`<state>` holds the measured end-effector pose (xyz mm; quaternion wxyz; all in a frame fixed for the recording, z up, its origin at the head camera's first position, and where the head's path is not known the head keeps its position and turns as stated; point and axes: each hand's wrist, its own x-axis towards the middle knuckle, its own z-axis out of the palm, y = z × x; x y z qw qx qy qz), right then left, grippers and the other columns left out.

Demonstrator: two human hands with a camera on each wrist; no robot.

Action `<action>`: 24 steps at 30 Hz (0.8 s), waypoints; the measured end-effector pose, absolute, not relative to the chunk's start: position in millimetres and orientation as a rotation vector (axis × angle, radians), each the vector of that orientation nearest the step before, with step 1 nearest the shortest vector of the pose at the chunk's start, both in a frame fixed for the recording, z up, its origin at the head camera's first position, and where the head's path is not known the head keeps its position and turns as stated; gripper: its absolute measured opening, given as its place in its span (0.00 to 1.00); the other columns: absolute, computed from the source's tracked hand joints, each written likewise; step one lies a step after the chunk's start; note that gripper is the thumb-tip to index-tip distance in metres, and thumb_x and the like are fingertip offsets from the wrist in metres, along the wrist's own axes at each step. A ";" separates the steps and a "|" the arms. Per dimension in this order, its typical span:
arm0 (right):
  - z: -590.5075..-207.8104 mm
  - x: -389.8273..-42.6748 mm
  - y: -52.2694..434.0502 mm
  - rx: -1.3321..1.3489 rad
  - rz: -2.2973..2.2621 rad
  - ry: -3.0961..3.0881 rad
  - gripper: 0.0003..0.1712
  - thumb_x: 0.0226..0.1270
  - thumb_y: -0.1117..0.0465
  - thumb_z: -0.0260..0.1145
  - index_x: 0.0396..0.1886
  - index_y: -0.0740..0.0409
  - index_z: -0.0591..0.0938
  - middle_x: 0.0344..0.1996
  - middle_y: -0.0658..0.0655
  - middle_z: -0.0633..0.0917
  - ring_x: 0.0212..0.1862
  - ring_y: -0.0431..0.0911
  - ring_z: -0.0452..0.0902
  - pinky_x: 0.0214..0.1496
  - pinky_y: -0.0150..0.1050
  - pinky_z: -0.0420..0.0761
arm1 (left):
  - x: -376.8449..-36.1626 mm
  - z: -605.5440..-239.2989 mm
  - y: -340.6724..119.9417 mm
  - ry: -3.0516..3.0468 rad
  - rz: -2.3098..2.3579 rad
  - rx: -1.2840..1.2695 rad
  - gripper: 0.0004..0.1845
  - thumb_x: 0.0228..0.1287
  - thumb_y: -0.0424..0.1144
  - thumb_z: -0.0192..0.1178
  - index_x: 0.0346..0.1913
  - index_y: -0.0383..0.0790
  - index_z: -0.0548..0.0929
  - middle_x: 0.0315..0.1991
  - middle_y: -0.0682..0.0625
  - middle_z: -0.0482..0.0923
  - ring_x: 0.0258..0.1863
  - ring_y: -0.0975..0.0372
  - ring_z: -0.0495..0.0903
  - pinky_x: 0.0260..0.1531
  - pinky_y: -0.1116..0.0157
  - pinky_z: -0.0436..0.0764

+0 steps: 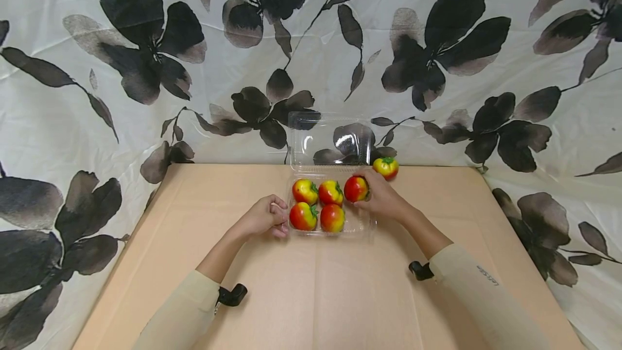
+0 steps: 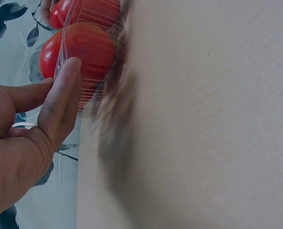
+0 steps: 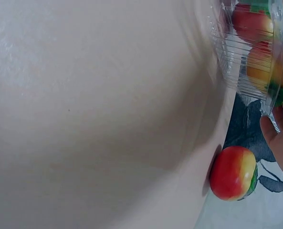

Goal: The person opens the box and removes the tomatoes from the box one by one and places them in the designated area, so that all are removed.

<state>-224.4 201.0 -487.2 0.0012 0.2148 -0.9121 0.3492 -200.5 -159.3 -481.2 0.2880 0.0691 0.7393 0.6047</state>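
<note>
A clear plastic clamshell container (image 1: pixel 358 224) lies on the board with its lid (image 1: pixel 311 142) raised at the back. My left hand (image 1: pixel 264 215) pinches the container's left rim between thumb and fingers, as the left wrist view shows. My right hand (image 1: pixel 384 196) holds a red-and-yellow fruit (image 1: pixel 356 188) with a green top, at the back right compartment. Four-sided dividers are hidden under several like fruits, among them a front left fruit (image 1: pixel 303 216) and a front middle fruit (image 1: pixel 332 218). The front right part of the container holds no fruit.
One more red-and-yellow fruit (image 1: pixel 386 167) sits outside the container, behind my right hand at the board's back edge. The light brown board (image 1: pixel 272 296) carries the container. Behind it hangs a white cloth (image 1: pixel 340 69) with dark flowers.
</note>
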 end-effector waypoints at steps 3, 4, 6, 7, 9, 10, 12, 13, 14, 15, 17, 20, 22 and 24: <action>-487.4 -224.3 200.3 0.685 1.086 -2.858 0.42 0.53 0.65 0.81 0.67 0.61 0.71 0.67 0.62 0.73 0.69 0.61 0.67 0.72 0.63 0.74 | -200.8 -481.1 -159.1 1.977 1.611 0.179 0.15 0.73 0.21 0.55 0.57 0.24 0.65 0.31 0.39 0.82 0.26 0.56 0.87 0.34 0.53 0.92; -487.7 -224.3 200.2 0.687 1.077 -2.858 0.42 0.53 0.65 0.81 0.67 0.61 0.71 0.67 0.62 0.73 0.69 0.61 0.67 0.72 0.64 0.74 | -200.8 -481.0 -159.0 1.976 1.610 0.176 0.16 0.73 0.21 0.55 0.57 0.24 0.65 0.31 0.39 0.82 0.26 0.56 0.87 0.34 0.53 0.92; -487.9 -224.2 199.8 0.691 1.061 -2.861 0.42 0.53 0.66 0.81 0.67 0.60 0.71 0.68 0.62 0.73 0.69 0.61 0.66 0.72 0.63 0.74 | -200.5 -480.4 -158.8 1.976 1.609 0.170 0.16 0.72 0.21 0.56 0.57 0.24 0.65 0.31 0.39 0.82 0.26 0.56 0.87 0.33 0.54 0.92; -487.8 -224.1 199.6 0.690 1.051 -2.864 0.42 0.53 0.65 0.81 0.67 0.60 0.71 0.68 0.62 0.73 0.69 0.61 0.66 0.71 0.63 0.74 | -200.4 -480.2 -158.8 1.976 1.608 0.168 0.16 0.72 0.21 0.56 0.57 0.24 0.65 0.31 0.39 0.82 0.26 0.56 0.87 0.33 0.54 0.92; -487.7 -224.0 199.4 0.692 1.033 -2.865 0.42 0.53 0.65 0.81 0.68 0.60 0.71 0.68 0.62 0.73 0.69 0.61 0.66 0.71 0.63 0.74 | -200.5 -480.1 -158.8 1.977 1.609 0.169 0.16 0.72 0.21 0.56 0.57 0.24 0.65 0.31 0.38 0.82 0.26 0.56 0.87 0.33 0.54 0.92; -487.6 -224.2 199.2 0.695 1.027 -2.864 0.42 0.53 0.65 0.81 0.68 0.59 0.72 0.68 0.62 0.73 0.69 0.60 0.66 0.71 0.63 0.74 | -200.6 -480.0 -158.8 1.978 1.609 0.171 0.16 0.72 0.21 0.56 0.57 0.24 0.65 0.32 0.38 0.82 0.26 0.56 0.87 0.33 0.54 0.92; -486.9 -224.5 198.9 0.700 1.015 -2.861 0.42 0.53 0.65 0.81 0.68 0.59 0.72 0.68 0.61 0.73 0.69 0.60 0.66 0.71 0.63 0.74 | -200.7 -480.0 -159.1 1.984 1.605 0.176 0.16 0.72 0.22 0.56 0.57 0.25 0.65 0.32 0.37 0.83 0.26 0.56 0.87 0.32 0.56 0.92; -486.4 -224.7 198.7 0.701 1.010 -2.862 0.42 0.53 0.65 0.81 0.68 0.59 0.72 0.67 0.61 0.73 0.69 0.60 0.65 0.71 0.63 0.75 | -200.8 -480.0 -159.3 1.986 1.603 0.180 0.16 0.72 0.22 0.56 0.57 0.24 0.65 0.32 0.37 0.83 0.26 0.55 0.87 0.32 0.56 0.92; -486.1 -224.9 198.6 0.705 1.004 -2.861 0.42 0.53 0.64 0.81 0.68 0.59 0.72 0.67 0.61 0.73 0.69 0.60 0.65 0.71 0.63 0.75 | -200.8 -480.0 -159.4 1.988 1.602 0.182 0.16 0.72 0.22 0.56 0.57 0.24 0.65 0.32 0.37 0.83 0.26 0.55 0.88 0.32 0.57 0.92; -485.7 -225.1 198.4 0.710 0.994 -2.860 0.42 0.53 0.64 0.81 0.68 0.60 0.72 0.67 0.62 0.73 0.70 0.60 0.66 0.71 0.63 0.75 | -201.0 -480.2 -159.5 1.989 1.601 0.184 0.16 0.72 0.22 0.57 0.57 0.24 0.66 0.32 0.37 0.83 0.26 0.55 0.88 0.31 0.57 0.92; -484.5 -225.0 198.4 0.715 0.997 -2.860 0.42 0.54 0.64 0.81 0.68 0.60 0.72 0.67 0.62 0.73 0.70 0.60 0.66 0.72 0.63 0.74 | -201.1 -480.5 -159.8 1.991 1.598 0.186 0.16 0.72 0.22 0.57 0.57 0.24 0.66 0.32 0.38 0.83 0.26 0.56 0.87 0.31 0.58 0.92; -483.0 -224.7 199.1 0.709 1.011 -2.864 0.42 0.55 0.64 0.81 0.69 0.60 0.71 0.68 0.62 0.72 0.70 0.60 0.66 0.72 0.62 0.75 | -201.1 -480.6 -159.7 1.985 1.602 0.184 0.16 0.72 0.22 0.57 0.57 0.24 0.66 0.31 0.39 0.83 0.26 0.56 0.87 0.31 0.57 0.92; -482.2 -224.8 199.9 0.692 1.021 -2.869 0.43 0.55 0.64 0.81 0.69 0.59 0.71 0.69 0.62 0.72 0.70 0.60 0.67 0.72 0.62 0.75 | -200.8 -480.4 -159.6 1.982 1.605 0.183 0.16 0.72 0.21 0.56 0.57 0.24 0.66 0.31 0.39 0.83 0.26 0.56 0.87 0.32 0.57 0.92; -481.1 -224.8 200.6 0.671 1.027 -2.874 0.43 0.55 0.64 0.81 0.70 0.59 0.71 0.69 0.62 0.72 0.70 0.60 0.67 0.71 0.62 0.76 | -200.7 -480.4 -159.4 1.978 1.608 0.183 0.16 0.72 0.21 0.56 0.57 0.24 0.65 0.31 0.38 0.83 0.25 0.56 0.87 0.32 0.56 0.92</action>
